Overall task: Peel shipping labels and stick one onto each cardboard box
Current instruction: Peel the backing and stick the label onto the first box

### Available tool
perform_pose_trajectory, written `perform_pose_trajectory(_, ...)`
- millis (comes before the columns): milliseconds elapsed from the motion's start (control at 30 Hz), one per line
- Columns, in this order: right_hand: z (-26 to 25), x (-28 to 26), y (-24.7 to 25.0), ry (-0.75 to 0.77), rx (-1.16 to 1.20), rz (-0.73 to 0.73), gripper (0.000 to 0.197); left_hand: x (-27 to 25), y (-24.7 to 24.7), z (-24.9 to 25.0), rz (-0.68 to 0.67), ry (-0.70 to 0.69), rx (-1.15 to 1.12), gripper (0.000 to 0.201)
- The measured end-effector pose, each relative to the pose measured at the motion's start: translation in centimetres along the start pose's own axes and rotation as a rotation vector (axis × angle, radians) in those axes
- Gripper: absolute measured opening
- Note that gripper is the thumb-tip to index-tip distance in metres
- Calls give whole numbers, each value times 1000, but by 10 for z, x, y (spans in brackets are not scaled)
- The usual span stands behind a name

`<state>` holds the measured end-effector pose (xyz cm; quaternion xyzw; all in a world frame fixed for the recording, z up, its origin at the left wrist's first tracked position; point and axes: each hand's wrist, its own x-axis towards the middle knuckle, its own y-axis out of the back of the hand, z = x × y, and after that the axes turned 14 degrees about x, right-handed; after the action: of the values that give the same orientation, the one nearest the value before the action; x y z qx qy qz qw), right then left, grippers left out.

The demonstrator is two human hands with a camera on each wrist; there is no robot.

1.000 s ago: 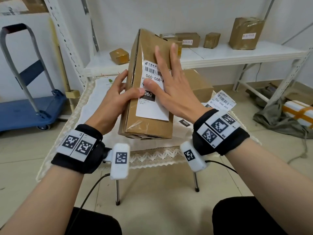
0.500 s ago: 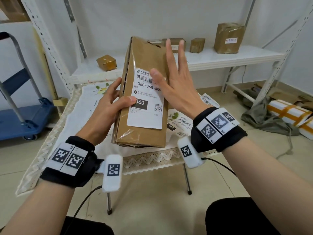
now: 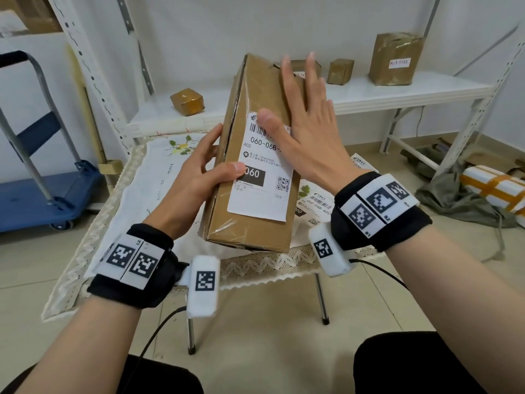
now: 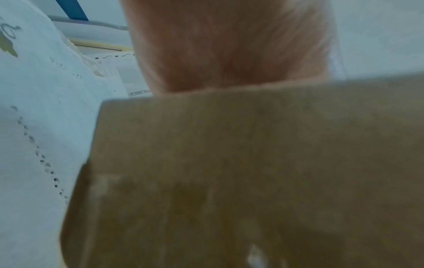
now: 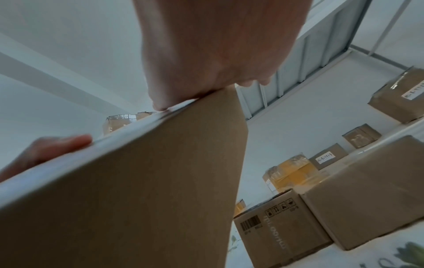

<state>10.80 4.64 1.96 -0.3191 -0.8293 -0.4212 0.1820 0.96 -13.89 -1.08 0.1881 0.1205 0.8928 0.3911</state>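
Observation:
A long cardboard box [image 3: 257, 89] is held tilted above a small table, one face turned to me. A white shipping label [image 3: 262, 191] reading 060-06B lies stuck on that face. My left hand [image 3: 204, 177] grips the box's left edge, thumb across the label's black 060 block. My right hand [image 3: 306, 120] lies flat with straight, spread fingers on the label's upper right part and the bare cardboard above. In the right wrist view the palm [image 5: 206, 54] presses the box [image 5: 137, 181]. The left wrist view shows blurred cardboard [image 4: 252, 172] close up.
More labels [image 3: 315, 206] lie on the white embroidered cloth [image 3: 159, 177] over the small table. Other cardboard boxes [image 5: 282, 224] sit behind the held one. A white shelf [image 3: 369, 92] carries several small boxes. A blue hand truck [image 3: 34, 194] stands at left.
My right hand has slid back over the label's upper right after lifting off it half a second ago. The left hand keeps its grip; the view shifted slightly.

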Motion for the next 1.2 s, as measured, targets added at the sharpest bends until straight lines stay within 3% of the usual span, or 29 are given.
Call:
perform_pose_trajectory(167,4,5,1,-37,62,47,82,0,3,-1,15,23,14,98)
perform_pose_trajectory(333,-15,-1,-14,120,-20,13,82,0,7,-2,67,72,37,103)
perform_pose_trajectory(500,-20,-9,-28,213,-118,-12,78,-3,6,1,35,57,39,93)
perform_pose_trajectory(667,-14,-4,-24,161,-108,22,74,-7,5,1,-6,35,71,87)
perform_pose_trajectory(833,-3,5,-12,55,-67,54,73,-8,3,1,-46,47,129,105)
perform_pose_trajectory(933,-2,4,-9,33,-38,61,77,-8,2,2,-40,61,148,104)
perform_pose_trajectory(1067,-19,0,-15,137,-51,30,89,-6,-1,4,-2,70,127,88)
perform_pose_trajectory(1200,-28,-7,-25,229,-113,-30,83,-4,0,5,3,70,120,87)
